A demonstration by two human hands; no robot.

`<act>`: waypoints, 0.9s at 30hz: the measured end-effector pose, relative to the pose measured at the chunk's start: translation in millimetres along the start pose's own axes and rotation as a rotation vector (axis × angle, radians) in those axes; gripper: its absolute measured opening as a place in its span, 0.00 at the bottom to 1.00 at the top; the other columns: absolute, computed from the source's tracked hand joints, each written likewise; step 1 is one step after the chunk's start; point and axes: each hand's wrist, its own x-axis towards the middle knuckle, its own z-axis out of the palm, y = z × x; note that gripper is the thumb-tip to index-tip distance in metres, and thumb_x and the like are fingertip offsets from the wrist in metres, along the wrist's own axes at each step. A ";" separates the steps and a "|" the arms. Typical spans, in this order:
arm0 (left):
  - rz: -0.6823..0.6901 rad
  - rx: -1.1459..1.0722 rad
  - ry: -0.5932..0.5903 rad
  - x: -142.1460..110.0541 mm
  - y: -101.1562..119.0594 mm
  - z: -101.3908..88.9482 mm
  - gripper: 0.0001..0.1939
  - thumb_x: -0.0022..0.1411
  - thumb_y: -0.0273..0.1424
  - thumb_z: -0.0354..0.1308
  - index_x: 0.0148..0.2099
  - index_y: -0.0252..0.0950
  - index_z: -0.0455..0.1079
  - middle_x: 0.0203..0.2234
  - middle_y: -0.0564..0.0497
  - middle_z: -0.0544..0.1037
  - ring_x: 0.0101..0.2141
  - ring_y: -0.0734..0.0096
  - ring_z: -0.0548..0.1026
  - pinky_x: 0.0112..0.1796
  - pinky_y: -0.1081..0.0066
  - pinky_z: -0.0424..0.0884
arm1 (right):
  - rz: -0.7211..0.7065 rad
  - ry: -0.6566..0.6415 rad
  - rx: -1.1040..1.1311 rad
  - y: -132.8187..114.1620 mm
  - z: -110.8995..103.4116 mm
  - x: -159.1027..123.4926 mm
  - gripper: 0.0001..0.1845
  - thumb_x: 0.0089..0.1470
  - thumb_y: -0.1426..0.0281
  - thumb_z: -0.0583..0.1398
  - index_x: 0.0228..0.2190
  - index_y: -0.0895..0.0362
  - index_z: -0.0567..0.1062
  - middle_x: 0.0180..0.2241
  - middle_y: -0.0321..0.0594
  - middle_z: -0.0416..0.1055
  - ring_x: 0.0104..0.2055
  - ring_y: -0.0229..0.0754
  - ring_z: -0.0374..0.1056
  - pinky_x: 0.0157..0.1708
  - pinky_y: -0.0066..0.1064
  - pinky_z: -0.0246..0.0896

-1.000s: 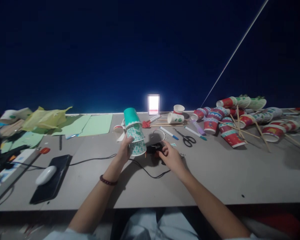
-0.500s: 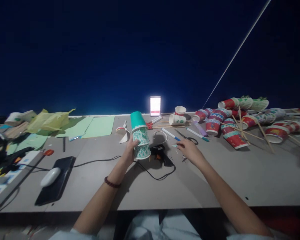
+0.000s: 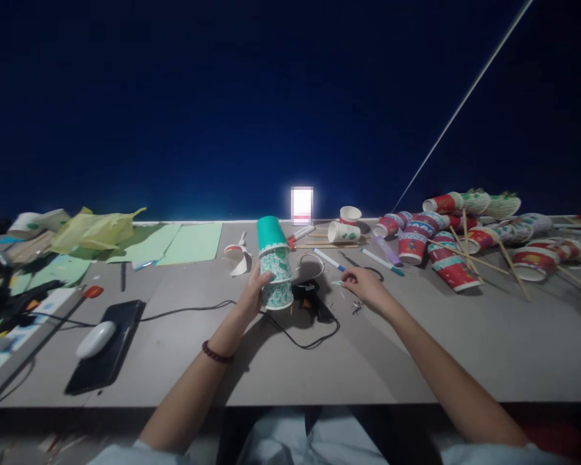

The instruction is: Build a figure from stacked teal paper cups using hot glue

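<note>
My left hand [image 3: 257, 290] is wrapped round a column of green paper cups [image 3: 275, 263]. The top cup is plain teal, and the ones under it carry a green-and-white scale pattern. The column tilts slightly, above a black glue gun [image 3: 314, 302] that it partly hides. Over the table to the right, my right hand [image 3: 365, 287] has its fingers pinched together. A small pale scrap [image 3: 337, 283] shows at the fingertips; whether they grip it is unclear. Scissors [image 3: 372, 271] and a blue-capped marker [image 3: 329, 259] lie just beyond that hand.
Several joined red patterned cups [image 3: 416, 239] with wooden sticks lie at the right. White cups [image 3: 343, 232] lie at the back. On the left are a phone [image 3: 121, 349] with a white mouse [image 3: 95, 340] on it, a power strip [image 3: 33, 336] and green paper [image 3: 193, 244].
My left hand and the cup column have shifted slightly to the right. The right hand stays nearly in place, its fingers still pinched.
</note>
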 end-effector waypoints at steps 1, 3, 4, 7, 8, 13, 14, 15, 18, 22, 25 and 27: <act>-0.002 0.002 -0.001 0.0 -0.4 -0.3 0.35 0.47 0.44 0.66 0.55 0.37 0.63 0.43 0.45 0.76 0.40 0.58 0.76 0.42 0.62 0.72 | 0.010 0.000 0.005 -1.0 -0.8 0.1 0.04 0.42 0.71 0.61 0.25 0.56 0.77 0.20 0.35 0.70 0.22 0.38 0.64 0.25 0.29 0.55; 0.001 0.006 -0.008 0.1 -1.0 -0.9 0.35 0.47 0.44 0.65 0.55 0.37 0.63 0.43 0.44 0.76 0.40 0.57 0.76 0.42 0.62 0.72 | 0.024 -0.003 0.003 -3.0 -2.0 0.5 0.05 0.42 0.71 0.61 0.26 0.56 0.77 0.20 0.35 0.71 0.23 0.38 0.64 0.26 0.28 0.54; 0.004 0.009 -0.013 0.2 -1.2 -1.1 0.35 0.47 0.44 0.65 0.56 0.36 0.63 0.43 0.44 0.76 0.40 0.57 0.76 0.42 0.62 0.72 | 0.031 -0.009 0.001 -3.9 -2.5 0.9 0.05 0.42 0.71 0.61 0.26 0.56 0.77 0.20 0.35 0.70 0.23 0.38 0.64 0.26 0.28 0.53; 0.005 0.015 -0.021 0.3 -1.3 -1.5 0.36 0.47 0.44 0.65 0.56 0.36 0.62 0.43 0.44 0.76 0.40 0.57 0.76 0.42 0.61 0.72 | 0.059 -0.060 -0.001 -6.7 -4.5 2.2 0.03 0.41 0.71 0.61 0.24 0.56 0.76 0.19 0.34 0.69 0.23 0.39 0.63 0.26 0.28 0.51; 0.000 0.015 -0.018 0.3 -1.4 -1.6 0.36 0.47 0.44 0.65 0.56 0.36 0.62 0.43 0.44 0.76 0.40 0.57 0.76 0.42 0.61 0.72 | 0.073 -0.078 0.008 -7.8 -5.3 2.3 0.02 0.41 0.72 0.61 0.23 0.56 0.75 0.19 0.34 0.69 0.23 0.39 0.63 0.26 0.29 0.51; -0.004 0.014 -0.002 0.1 -2.5 -1.9 0.36 0.47 0.44 0.65 0.56 0.37 0.62 0.42 0.45 0.76 0.40 0.57 0.76 0.40 0.61 0.72 | 0.158 -0.046 0.248 -19.0 -10.3 -0.1 0.03 0.42 0.70 0.61 0.22 0.56 0.74 0.18 0.35 0.68 0.23 0.39 0.63 0.26 0.30 0.53; -0.001 0.014 -0.001 0.1 -2.8 -1.8 0.36 0.47 0.44 0.65 0.56 0.37 0.62 0.42 0.45 0.76 0.40 0.57 0.76 0.40 0.61 0.72 | 0.174 -0.024 0.342 -23.8 -11.7 -0.6 0.04 0.42 0.68 0.62 0.22 0.56 0.73 0.19 0.35 0.68 0.23 0.39 0.63 0.25 0.30 0.53; 0.001 0.012 -0.001 0.0 -3.1 -1.7 0.36 0.47 0.44 0.65 0.57 0.37 0.61 0.42 0.45 0.76 0.41 0.57 0.76 0.41 0.61 0.72 | 0.188 -0.009 0.445 -29.9 -13.3 -0.9 0.06 0.42 0.67 0.62 0.23 0.56 0.73 0.19 0.36 0.68 0.23 0.39 0.63 0.25 0.31 0.54; -0.002 -0.003 0.007 -0.6 -4.2 -1.2 0.37 0.48 0.43 0.65 0.58 0.36 0.60 0.43 0.44 0.76 0.42 0.57 0.75 0.42 0.62 0.72 | 0.198 -0.036 0.745 -56.0 -19.6 -1.6 0.08 0.40 0.65 0.65 0.23 0.56 0.73 0.21 0.37 0.70 0.25 0.38 0.64 0.27 0.31 0.57; 0.007 -0.028 0.007 -2.5 -4.8 0.2 0.39 0.48 0.44 0.66 0.59 0.38 0.58 0.44 0.44 0.76 0.41 0.57 0.76 0.42 0.61 0.72 | 0.191 -0.146 1.091 -99.7 -27.2 -4.2 0.10 0.37 0.65 0.69 0.23 0.56 0.74 0.25 0.37 0.72 0.29 0.38 0.67 0.31 0.32 0.61; 0.034 -0.033 0.004 -4.1 -3.6 2.3 0.37 0.49 0.42 0.64 0.60 0.40 0.59 0.46 0.47 0.75 0.42 0.60 0.75 0.42 0.62 0.72 | 0.200 -0.214 1.244 -126.9 -26.9 -5.5 0.10 0.35 0.67 0.69 0.23 0.55 0.75 0.25 0.34 0.71 0.28 0.36 0.67 0.35 0.33 0.62; 0.046 -0.040 -0.008 -4.7 -2.2 4.3 0.35 0.50 0.41 0.62 0.59 0.40 0.60 0.45 0.48 0.75 0.42 0.61 0.75 0.42 0.63 0.73 | 0.183 -0.222 1.289 -138.8 -23.5 -4.6 0.09 0.36 0.68 0.69 0.22 0.56 0.75 0.23 0.32 0.69 0.27 0.35 0.67 0.38 0.33 0.62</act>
